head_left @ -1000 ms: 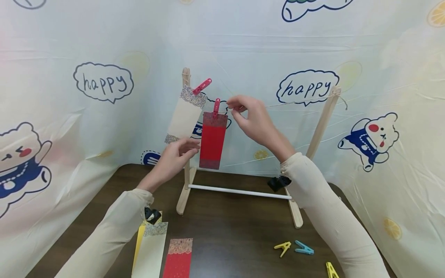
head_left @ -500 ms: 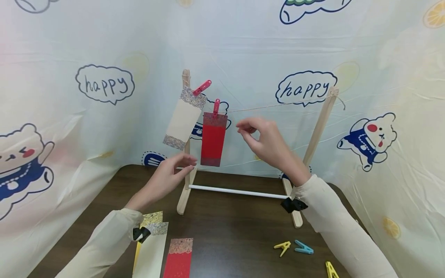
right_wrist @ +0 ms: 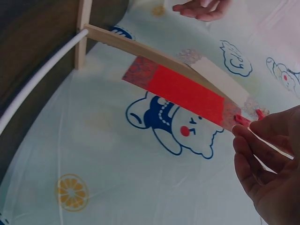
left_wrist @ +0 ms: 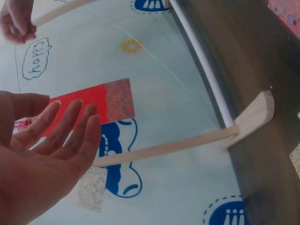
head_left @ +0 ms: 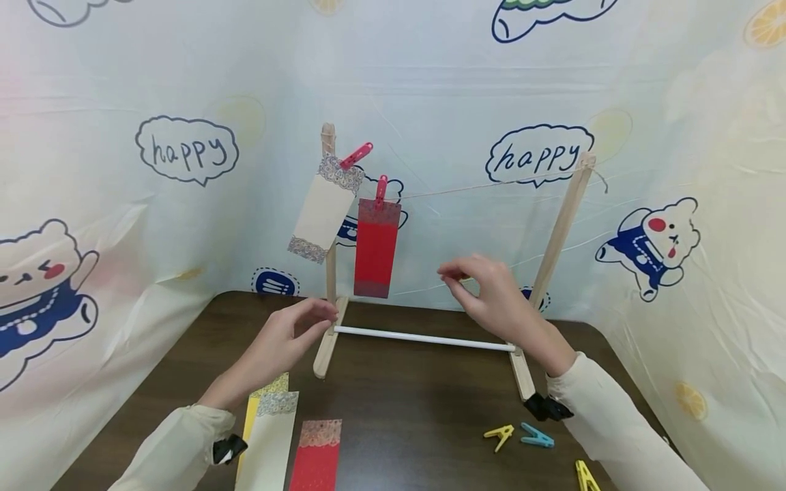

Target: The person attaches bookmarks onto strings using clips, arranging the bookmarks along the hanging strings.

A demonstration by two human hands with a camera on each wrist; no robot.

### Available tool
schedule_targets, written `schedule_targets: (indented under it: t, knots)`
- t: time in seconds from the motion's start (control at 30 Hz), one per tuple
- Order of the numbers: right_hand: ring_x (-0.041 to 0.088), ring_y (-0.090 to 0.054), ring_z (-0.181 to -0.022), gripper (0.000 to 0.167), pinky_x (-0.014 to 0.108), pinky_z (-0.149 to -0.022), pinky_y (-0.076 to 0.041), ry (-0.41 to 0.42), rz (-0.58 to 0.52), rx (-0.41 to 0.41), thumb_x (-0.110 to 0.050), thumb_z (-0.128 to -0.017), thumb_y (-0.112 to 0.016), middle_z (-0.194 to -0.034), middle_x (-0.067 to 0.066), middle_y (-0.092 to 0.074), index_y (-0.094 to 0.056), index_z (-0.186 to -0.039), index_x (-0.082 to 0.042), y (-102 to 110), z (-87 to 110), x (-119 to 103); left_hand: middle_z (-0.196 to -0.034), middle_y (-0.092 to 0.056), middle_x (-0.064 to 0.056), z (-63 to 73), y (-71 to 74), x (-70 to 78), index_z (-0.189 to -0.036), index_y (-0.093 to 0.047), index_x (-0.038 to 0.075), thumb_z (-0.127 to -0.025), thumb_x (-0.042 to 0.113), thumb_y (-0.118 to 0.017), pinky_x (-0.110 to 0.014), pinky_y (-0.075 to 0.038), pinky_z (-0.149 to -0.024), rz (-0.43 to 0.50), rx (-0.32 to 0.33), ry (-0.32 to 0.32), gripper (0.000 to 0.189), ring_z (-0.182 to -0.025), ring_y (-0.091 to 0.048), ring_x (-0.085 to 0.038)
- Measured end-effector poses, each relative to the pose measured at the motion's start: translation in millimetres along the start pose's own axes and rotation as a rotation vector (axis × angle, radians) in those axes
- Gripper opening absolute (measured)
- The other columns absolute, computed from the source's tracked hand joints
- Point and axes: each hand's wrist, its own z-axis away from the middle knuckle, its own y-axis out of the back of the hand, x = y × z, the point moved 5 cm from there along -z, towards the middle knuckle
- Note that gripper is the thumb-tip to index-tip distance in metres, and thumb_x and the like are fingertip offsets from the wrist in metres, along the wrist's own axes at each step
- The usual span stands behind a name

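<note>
Where the red card (head_left: pixel 376 249) hangs, both ends look patterned.

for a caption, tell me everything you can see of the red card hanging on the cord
The red card is a tall, narrow rectangle that looks like paper, plain red in the middle with darker patterned bands across top and bottom. It hangs near upright, clear of the table, its top edge held by a pinkish-red clothespin on the cord. In the head view it is just right of the hanging cream card, with a gap between.
</note>
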Motion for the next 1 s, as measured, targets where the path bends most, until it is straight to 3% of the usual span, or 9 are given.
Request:
schedule_targets:
  t: [0.37,0.57,1.0]
  knots:
    - [0.011,-0.064,-0.093,0.017,0.036,-0.08,-0.055,-0.007,0.019,-0.013,-0.002,-0.091,-0.07,-0.1,-0.004,-0.072,-0.073,-0.104,-0.012,-2,41.3,11,-0.109,-0.068,0.008,21.2,-6.7,-4.5,-0.118,-0.065,0.021,-0.097,0.012,-0.066,-0.027,-0.056,-0.082,-0.017,-0.022,0.026,0.023,-0.099,-0.065,-0.011]
    - [0.01,-0.062,-0.089,0.016,0.032,-0.07,-0.055,-0.023,0.07,-0.009,-0.002,-0.089,-0.072,-0.097,-0.004,-0.071,-0.073,-0.101,-0.012,5,65.8,19,-0.107,-0.069,0.01,30.6,-3.9,-4.9,-0.115,-0.066,0.021,-0.095,0.01,-0.067,-0.029,-0.057,-0.082,-0.044,-0.007,0.006,0.023,-0.097,-0.065,-0.008]
    - [0.005,-0.06,-0.081,0.022,0.024,-0.068,-0.052,-0.22,0.064,0.048,0.004,-0.085,-0.074,-0.09,-0.008,-0.068,-0.073,-0.098,-0.014,4,131.0,45,-0.101,-0.067,0.016,67.7,-8.4,-21.7,-0.108,-0.067,0.023,-0.093,0.007,-0.069,-0.029,-0.056,-0.078,-0.095,0.036,0.029,0.023,-0.094,-0.063,-0.005]
